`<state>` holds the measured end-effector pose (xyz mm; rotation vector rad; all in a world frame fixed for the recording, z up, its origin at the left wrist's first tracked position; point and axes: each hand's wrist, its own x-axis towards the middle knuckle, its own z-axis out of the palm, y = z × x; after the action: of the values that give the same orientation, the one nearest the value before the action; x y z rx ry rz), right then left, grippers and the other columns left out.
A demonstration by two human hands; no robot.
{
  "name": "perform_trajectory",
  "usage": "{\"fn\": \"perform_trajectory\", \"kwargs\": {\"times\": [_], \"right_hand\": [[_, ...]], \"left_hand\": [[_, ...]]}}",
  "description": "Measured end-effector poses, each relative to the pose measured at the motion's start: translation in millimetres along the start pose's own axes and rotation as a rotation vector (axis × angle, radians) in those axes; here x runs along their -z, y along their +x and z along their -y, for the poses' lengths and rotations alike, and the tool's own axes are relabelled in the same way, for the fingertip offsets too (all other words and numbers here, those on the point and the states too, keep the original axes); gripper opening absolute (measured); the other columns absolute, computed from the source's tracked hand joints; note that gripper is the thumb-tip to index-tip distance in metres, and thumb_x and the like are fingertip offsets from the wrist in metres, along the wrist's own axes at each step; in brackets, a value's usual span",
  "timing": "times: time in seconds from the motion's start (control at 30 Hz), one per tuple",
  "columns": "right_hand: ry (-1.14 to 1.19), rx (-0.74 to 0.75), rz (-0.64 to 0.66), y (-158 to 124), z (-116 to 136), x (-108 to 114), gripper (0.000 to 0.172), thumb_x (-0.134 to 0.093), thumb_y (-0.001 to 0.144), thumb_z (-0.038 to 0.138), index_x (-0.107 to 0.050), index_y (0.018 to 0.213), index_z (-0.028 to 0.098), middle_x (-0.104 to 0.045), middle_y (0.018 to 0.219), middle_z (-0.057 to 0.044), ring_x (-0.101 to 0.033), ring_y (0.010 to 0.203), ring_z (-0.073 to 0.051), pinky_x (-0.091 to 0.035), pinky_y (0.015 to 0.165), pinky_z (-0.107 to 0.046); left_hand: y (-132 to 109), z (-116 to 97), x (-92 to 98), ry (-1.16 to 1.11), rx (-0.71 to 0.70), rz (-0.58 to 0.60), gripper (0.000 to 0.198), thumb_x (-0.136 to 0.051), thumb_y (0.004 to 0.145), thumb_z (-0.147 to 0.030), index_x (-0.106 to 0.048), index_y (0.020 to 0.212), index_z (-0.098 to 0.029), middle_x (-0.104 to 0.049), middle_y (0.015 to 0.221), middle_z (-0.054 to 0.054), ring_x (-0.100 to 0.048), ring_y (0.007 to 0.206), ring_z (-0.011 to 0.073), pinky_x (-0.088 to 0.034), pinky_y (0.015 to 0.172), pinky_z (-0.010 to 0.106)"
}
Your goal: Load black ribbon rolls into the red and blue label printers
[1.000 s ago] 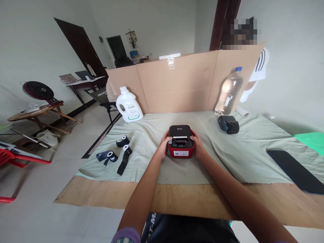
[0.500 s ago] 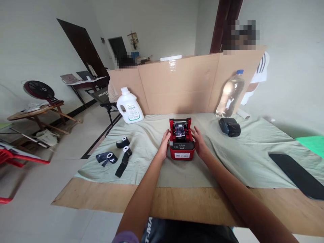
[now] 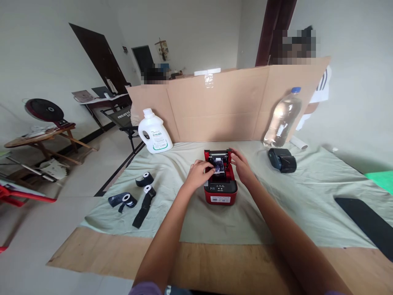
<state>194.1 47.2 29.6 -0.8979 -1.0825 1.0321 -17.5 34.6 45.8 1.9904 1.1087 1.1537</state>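
Observation:
A red and black label printer (image 3: pixel 220 187) stands on the cloth with its lid raised, baring a dark shiny roll (image 3: pixel 218 165) inside. My left hand (image 3: pixel 199 175) reaches over the printer's left side, its thumb and fingertips drawn together at the roll's left edge; what lies between them is hidden. On the other side, my right hand (image 3: pixel 241 164) has its thumb and fingers against the right edge of the raised lid (image 3: pixel 218 151).
Several dark strip rolls (image 3: pixel 147 189) lie at left. A white jug (image 3: pixel 156 133) and a clear bottle (image 3: pixel 283 119) stand before a cardboard screen (image 3: pixel 215 110). A black device (image 3: pixel 281 160) and a phone (image 3: pixel 365 223) lie at right. People are behind the screen.
My left hand has moved from the printer's outer side up to the roll inside. My right hand has shifted up to the raised lid's edge. The camera view has tilted slightly.

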Motion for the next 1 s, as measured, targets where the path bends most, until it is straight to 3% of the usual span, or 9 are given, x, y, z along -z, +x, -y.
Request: {"fn": "perform_trajectory", "kwargs": {"times": [0.17,0.3,0.43,0.57,0.7,0.83,1.0], "right_hand": [[0.038,-0.010,-0.037,-2,-2,-8,0.042,-0.071,0.076,0.053,-0.069,0.110,0.028,-0.070,0.118,-0.001,-0.060,0.117,-0.025,-0.045,0.105,-0.042],[-0.011,-0.049,-0.059,-1,6,-8,0.047,-0.068,0.075,0.053,-0.068,0.113,0.025,-0.069,0.121,-0.003,-0.058,0.118,-0.025,-0.044,0.103,-0.041],[-0.108,-0.027,-0.048,-3,22,-7,0.047,-0.063,0.078,0.054,-0.068,0.115,0.026,-0.068,0.124,-0.003,-0.054,0.122,-0.025,-0.040,0.105,-0.040],[-0.130,0.007,-0.033,-7,37,-8,0.046,-0.062,0.080,0.056,-0.068,0.114,0.026,-0.068,0.123,-0.003,-0.054,0.122,-0.025,-0.039,0.105,-0.041],[-0.179,0.050,-0.016,-8,43,-8,0.042,-0.056,0.084,0.058,-0.069,0.103,0.024,-0.070,0.116,-0.004,-0.056,0.117,-0.025,-0.041,0.102,-0.041],[-0.176,0.089,-0.083,-6,37,-10,0.039,-0.060,0.082,0.055,-0.065,0.102,0.023,-0.070,0.102,-0.004,-0.061,0.101,-0.022,-0.044,0.096,-0.040],[-0.146,0.126,-0.105,-8,25,-11,0.029,-0.062,0.081,0.048,-0.062,0.094,0.022,-0.071,0.086,-0.004,-0.064,0.084,-0.021,-0.048,0.090,-0.043]], "left_hand": [[-3,-28,-9.9,0.202,0.078,0.015,0.007,-0.076,0.072,-0.033,-0.074,0.072,-0.026,-0.069,0.074,0.009,-0.051,0.109,0.0354,-0.033,0.106,0.047],[-9,-49,-22.6,0.488,0.176,0.118,0.020,-0.060,0.085,-0.038,-0.073,0.087,-0.023,-0.073,0.096,0.012,-0.045,0.121,0.0368,-0.035,0.105,0.050],[-6,-45,-23.7,0.394,0.230,0.172,0.028,-0.060,0.085,-0.037,-0.067,0.108,-0.022,-0.070,0.116,0.010,-0.040,0.133,0.0348,-0.036,0.108,0.045],[-2,-34,-19.2,0.243,0.281,0.102,0.027,-0.068,0.078,-0.026,-0.061,0.104,-0.022,-0.068,0.114,0.009,-0.050,0.125,0.0307,-0.043,0.101,0.042],[-11,-44,-11.0,0.267,0.248,0.076,0.034,-0.070,0.074,-0.018,-0.054,0.103,-0.022,-0.070,0.106,0.007,-0.057,0.116,0.0298,-0.045,0.096,0.044],[-26,-60,-1.8,0.223,0.156,0.133,0.041,-0.066,0.077,-0.014,-0.051,0.115,-0.025,-0.073,0.094,0.001,-0.063,0.098,0.0238,-0.045,0.090,0.040],[-31,-51,2.7,0.444,-0.241,0.179,0.017,-0.061,0.085,-0.017,-0.070,0.096,-0.027,-0.069,0.095,0.002,-0.058,0.096,0.0222,-0.043,0.085,0.036]]}}
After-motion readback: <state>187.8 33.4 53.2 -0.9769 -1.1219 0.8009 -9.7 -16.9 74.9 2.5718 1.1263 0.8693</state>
